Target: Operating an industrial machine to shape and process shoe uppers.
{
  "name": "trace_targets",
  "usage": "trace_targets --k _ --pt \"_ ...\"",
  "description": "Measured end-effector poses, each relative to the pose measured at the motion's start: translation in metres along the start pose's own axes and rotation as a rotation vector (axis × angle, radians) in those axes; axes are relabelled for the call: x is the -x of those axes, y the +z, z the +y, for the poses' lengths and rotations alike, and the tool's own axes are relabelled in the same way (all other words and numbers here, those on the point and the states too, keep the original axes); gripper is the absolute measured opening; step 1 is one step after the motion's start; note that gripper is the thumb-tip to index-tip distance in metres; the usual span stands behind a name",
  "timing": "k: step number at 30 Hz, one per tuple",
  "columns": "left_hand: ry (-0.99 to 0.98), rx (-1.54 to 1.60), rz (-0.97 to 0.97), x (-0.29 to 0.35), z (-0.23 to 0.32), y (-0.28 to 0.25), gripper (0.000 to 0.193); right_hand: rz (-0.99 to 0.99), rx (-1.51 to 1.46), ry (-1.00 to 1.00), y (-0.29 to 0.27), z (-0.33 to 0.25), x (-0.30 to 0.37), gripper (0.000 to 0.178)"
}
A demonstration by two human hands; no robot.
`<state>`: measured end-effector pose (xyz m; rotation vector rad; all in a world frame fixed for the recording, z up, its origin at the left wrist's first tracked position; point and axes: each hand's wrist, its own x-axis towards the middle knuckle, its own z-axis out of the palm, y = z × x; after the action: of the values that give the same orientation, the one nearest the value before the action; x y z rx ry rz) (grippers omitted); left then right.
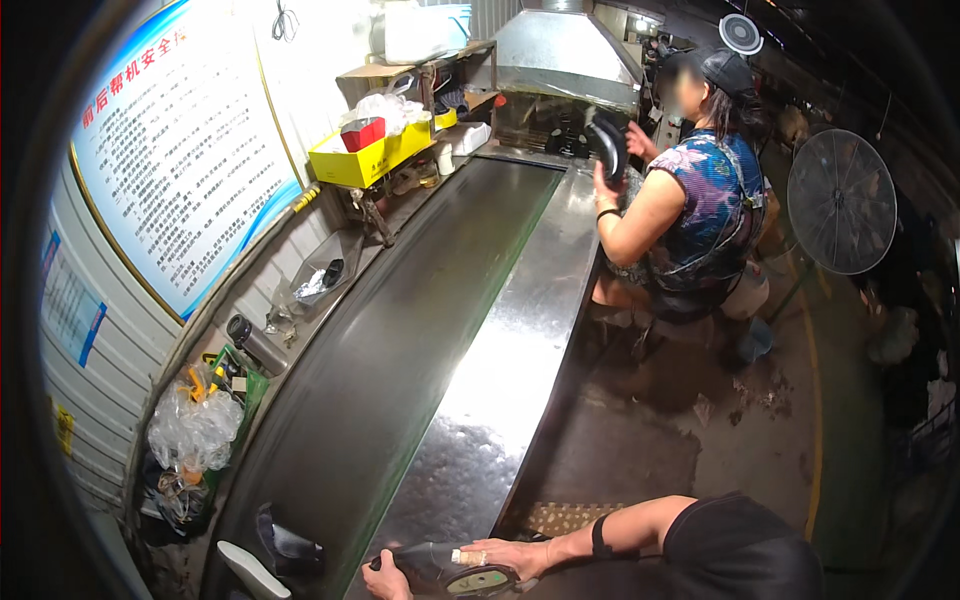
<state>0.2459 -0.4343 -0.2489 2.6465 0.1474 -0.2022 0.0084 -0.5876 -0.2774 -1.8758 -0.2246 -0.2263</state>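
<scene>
At the lower edge, a dark shoe upper on a last (432,566) lies between my two hands, over the near end of the metal ledge. My left hand (388,578) is closed around its left end, partly cut off by the frame. My right hand (512,556) grips its other end, beside the last's greenish top. A pale wrap shows at this hand's fingertip. On the belt to the left lie another dark shoe piece (288,540) and a white sole (250,570).
A dark conveyor belt (390,300) runs away beside the shiny metal ledge (500,370) to a hooded machine (565,60). Ahead right, a co-worker (700,200) holds a black shoe (608,145). A flask (255,345), plastic bags (195,425) and yellow box (370,155) line the left.
</scene>
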Motion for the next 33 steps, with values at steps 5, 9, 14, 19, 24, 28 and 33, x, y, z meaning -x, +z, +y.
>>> trace_targets --k 5,9,14,19,24,28,33 --pt "0.029 0.122 -0.036 -0.006 -0.007 0.005 0.045 -0.006 0.053 -0.042 -0.003 0.002 0.0 0.104" --pt "0.012 0.179 -0.043 -0.003 -0.004 0.0 0.042 -0.014 0.019 0.012 -0.009 -0.009 -0.004 0.104" --pt "0.049 -0.018 -0.12 0.006 0.009 -0.022 0.059 -0.005 -0.008 -0.01 -0.005 0.001 -0.006 0.1" --pt "0.025 -0.008 -0.138 0.007 0.009 -0.021 0.061 -0.005 -0.057 -0.038 -0.016 -0.008 -0.01 0.098" --pt "-0.01 0.054 -0.134 0.007 0.005 -0.007 0.057 -0.01 -0.072 -0.043 -0.017 -0.004 -0.007 0.09" --pt "-0.028 0.044 -0.085 0.005 0.01 -0.007 0.055 0.007 -0.02 -0.146 -0.024 0.006 -0.009 0.094" --pt "-0.198 0.495 -0.074 -0.022 -0.024 0.009 0.037 -0.093 -0.02 -0.068 -0.017 0.012 -0.023 0.098"
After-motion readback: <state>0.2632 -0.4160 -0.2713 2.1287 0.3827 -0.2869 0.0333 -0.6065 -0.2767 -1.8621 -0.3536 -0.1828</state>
